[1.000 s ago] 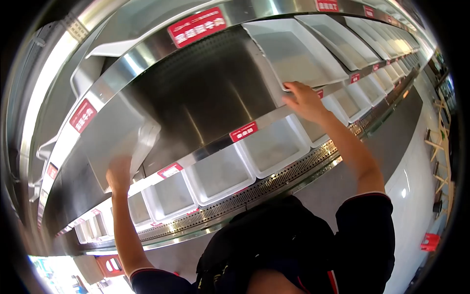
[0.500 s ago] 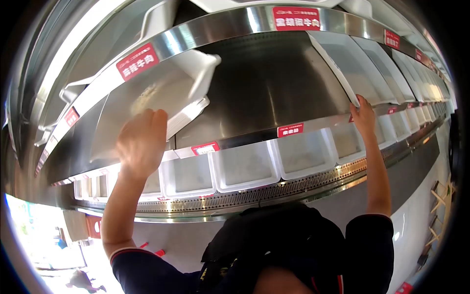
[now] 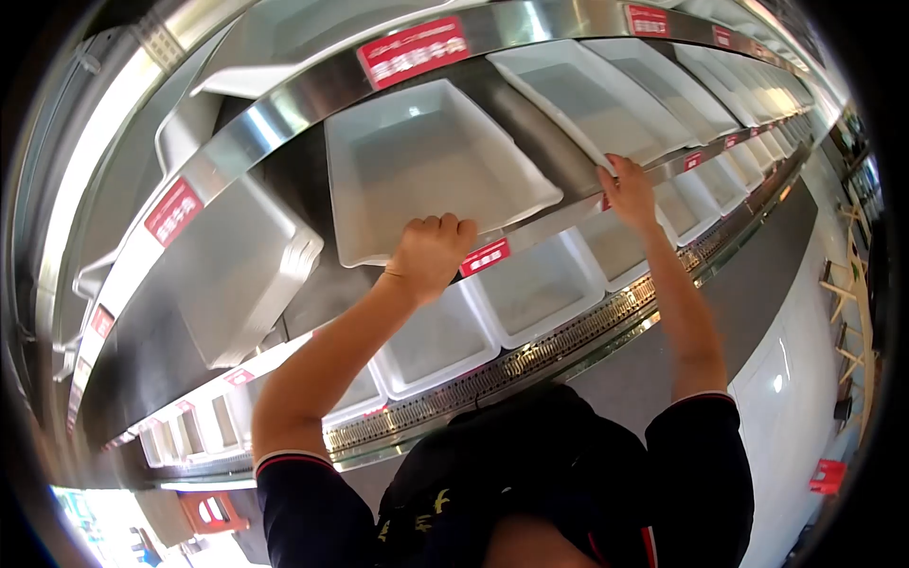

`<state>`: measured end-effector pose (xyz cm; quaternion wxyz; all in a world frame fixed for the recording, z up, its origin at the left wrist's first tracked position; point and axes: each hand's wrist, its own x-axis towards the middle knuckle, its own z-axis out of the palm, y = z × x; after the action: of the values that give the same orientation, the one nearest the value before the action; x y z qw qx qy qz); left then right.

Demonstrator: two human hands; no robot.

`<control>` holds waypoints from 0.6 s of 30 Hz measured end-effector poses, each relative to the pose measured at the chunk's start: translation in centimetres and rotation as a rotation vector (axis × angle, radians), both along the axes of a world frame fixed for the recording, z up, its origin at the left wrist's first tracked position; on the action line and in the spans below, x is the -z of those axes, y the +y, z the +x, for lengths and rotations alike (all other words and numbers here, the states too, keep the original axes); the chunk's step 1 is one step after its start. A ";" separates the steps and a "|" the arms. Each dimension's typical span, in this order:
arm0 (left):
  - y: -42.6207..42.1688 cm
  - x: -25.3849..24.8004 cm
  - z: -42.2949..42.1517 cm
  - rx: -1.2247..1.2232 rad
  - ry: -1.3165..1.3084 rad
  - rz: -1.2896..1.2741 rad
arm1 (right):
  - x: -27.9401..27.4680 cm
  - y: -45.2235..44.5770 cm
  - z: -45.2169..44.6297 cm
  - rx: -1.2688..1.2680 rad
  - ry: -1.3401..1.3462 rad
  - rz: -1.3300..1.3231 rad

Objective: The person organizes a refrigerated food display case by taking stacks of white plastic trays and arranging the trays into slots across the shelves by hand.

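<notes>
With our fingers hiding part of its near rim, our left hand [image 3: 428, 254] grips the white tray [image 3: 426, 166] on the upper shelf, left of the neighboring tray [image 3: 597, 99], whose near corner our right hand [image 3: 628, 192] pinches.

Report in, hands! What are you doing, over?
Left hand gripping near edge of white tray. Right hand at corner of neighbouring tray. Tray stack close on left.

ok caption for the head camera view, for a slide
Left hand gripping the near edge of a white tray on a metal shelf, right hand at the next tray
</notes>
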<state>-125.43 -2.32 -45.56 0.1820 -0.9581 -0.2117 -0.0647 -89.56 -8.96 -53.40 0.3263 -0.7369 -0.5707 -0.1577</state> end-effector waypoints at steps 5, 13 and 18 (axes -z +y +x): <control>2.2 6.0 6.4 0.081 -0.227 -0.184 | -0.7 -0.4 -0.8 -0.014 0.178 0.080; -3.3 3.1 8.8 0.365 -0.605 -0.238 | -7.1 -0.2 -10.0 -0.265 0.071 0.300; -1.6 0.1 -7.4 0.043 -0.748 0.110 | -2.4 1.3 -16.6 -0.623 0.023 -0.059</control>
<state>-132.83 -3.94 -45.71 0.1418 -0.8613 -0.2396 -0.4250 -106.13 -7.70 -51.01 0.3440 -0.5375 -0.7695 -0.0251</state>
